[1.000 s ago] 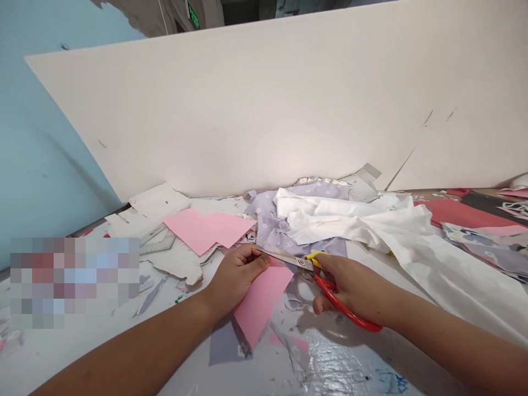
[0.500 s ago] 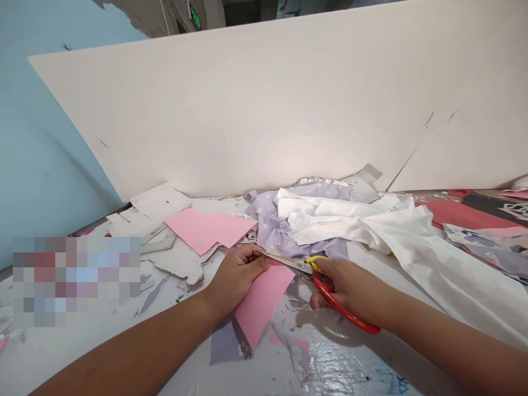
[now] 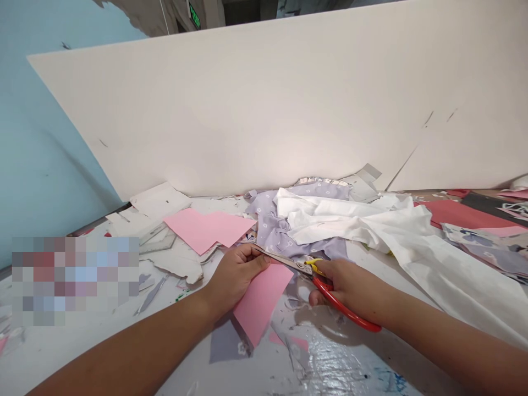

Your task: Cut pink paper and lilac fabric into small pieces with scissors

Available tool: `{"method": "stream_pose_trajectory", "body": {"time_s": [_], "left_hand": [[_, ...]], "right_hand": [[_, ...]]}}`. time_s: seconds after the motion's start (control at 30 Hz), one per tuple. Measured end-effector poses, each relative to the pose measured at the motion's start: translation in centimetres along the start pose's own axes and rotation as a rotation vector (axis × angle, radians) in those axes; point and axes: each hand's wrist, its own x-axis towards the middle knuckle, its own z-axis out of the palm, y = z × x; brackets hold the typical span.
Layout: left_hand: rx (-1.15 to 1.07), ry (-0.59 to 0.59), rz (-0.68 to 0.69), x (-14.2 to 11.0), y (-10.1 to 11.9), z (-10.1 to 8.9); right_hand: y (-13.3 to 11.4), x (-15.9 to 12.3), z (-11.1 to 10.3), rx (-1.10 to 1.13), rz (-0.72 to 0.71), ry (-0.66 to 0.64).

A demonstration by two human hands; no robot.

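Observation:
My left hand [image 3: 237,280] pinches a pink piece [image 3: 264,302], paper or thin card, along its upper edge, just above the table. Scissors [image 3: 297,266] with red and yellow handle grips are in my right hand [image 3: 346,291], its fingers wrapped round the handles. Their blades point left and lie along the top edge of the pink piece, the tip reaching my left fingers. Whether the blades are fully together I cannot tell. Below the piece lies a lavender fabric scrap [image 3: 226,344] with a white flower.
Another pink piece [image 3: 210,226] lies on white card scraps [image 3: 160,201] at the back left. Lavender flowered fabric [image 3: 270,214] and crumpled white cloth [image 3: 363,220] spread behind my hands. A tall white board [image 3: 264,115] stands at the back; red material [image 3: 470,217] lies right.
The scissor blades sit slightly closer together along the edge of the pink piece. Both hands stay almost in place.

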Motion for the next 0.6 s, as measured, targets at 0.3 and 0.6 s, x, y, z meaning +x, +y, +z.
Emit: {"method": "stream_pose_trajectory", "body": {"time_s": [0.3, 0.6], "left_hand": [[-0.009, 0.02, -0.017, -0.06, 0.09, 0.06], [0.042, 0.018, -0.025, -0.07, 0.12, 0.08]], "right_hand": [[-0.68, 0.01, -0.2, -0.176, 0.037, 0.04], [-0.08, 0.32, -0.07, -0.113, 0.0, 0.145]]}}
